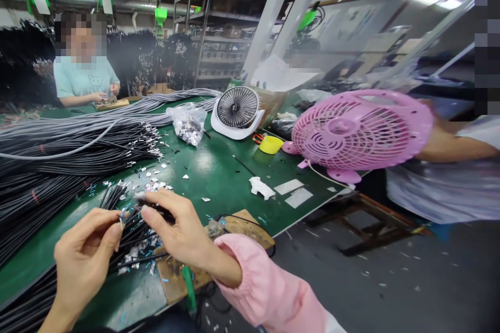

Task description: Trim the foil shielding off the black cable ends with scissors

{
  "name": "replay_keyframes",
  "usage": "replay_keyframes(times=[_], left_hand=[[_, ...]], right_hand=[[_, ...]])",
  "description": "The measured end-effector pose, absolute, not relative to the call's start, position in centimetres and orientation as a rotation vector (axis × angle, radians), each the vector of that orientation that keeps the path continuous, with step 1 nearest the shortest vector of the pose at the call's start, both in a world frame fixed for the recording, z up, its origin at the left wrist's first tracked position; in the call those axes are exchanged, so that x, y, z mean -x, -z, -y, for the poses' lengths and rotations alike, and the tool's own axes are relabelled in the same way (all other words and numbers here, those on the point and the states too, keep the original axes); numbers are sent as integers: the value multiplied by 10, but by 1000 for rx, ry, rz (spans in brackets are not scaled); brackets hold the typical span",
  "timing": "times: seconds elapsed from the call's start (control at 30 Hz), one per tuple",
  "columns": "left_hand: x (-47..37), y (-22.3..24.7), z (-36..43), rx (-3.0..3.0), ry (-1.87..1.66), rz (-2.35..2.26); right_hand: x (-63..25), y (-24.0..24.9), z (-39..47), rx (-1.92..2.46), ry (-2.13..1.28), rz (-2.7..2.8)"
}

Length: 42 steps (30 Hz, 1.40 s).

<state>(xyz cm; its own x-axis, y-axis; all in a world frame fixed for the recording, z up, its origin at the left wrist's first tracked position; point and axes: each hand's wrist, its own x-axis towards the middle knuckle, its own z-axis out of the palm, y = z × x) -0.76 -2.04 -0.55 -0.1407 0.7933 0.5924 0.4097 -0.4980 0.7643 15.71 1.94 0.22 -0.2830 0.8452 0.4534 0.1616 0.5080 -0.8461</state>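
Note:
My left hand [88, 250] is closed in a pinch on the thin stripped wires [123, 214] at a cable's end. Close beside it on the right, my right hand [182, 223] has its fingers curled around a small dark tool [166, 213], mostly hidden by the fingers, so its kind is unclear. Black cables [35, 291] run under and past my left hand. Below my hands lie scraps of foil and bits of blue insulation [135, 257]. A wooden board [172, 281] with a green-handled tool [189, 289] sits at the table's near edge.
Bundles of black cables [70, 161] and grey cables [156, 101] cover the left of the green table [219, 187]. Farther back stand a plastic bag [189, 124], a white fan [236, 109], yellow tape [271, 144] and a pink fan [351, 130]. One person [84, 80] sits opposite; another's arm [457, 145] is at right.

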Motion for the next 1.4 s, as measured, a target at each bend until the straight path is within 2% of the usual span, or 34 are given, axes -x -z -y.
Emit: replay_keyframes(times=[0.43, 0.77, 1.0, 1.23, 1.4], left_hand=[[11, 9, 22, -2074, -1682, -1470], [12, 14, 23, -2325, -1630, -1602], [8, 15, 25, -2047, -1657, -1684], [8, -6, 21, -1686, -1305, -1449], [16, -11, 14, -1399, -1005, -1192]], right_hand=[[-161, 5, -23, 599, -666, 1973], [-157, 2, -21, 693, -800, 1870], [-153, 6, -17, 782, -635, 1853], [-156, 12, -17, 733, -413, 1978], [-158, 9, -17, 666, -430, 1976]])
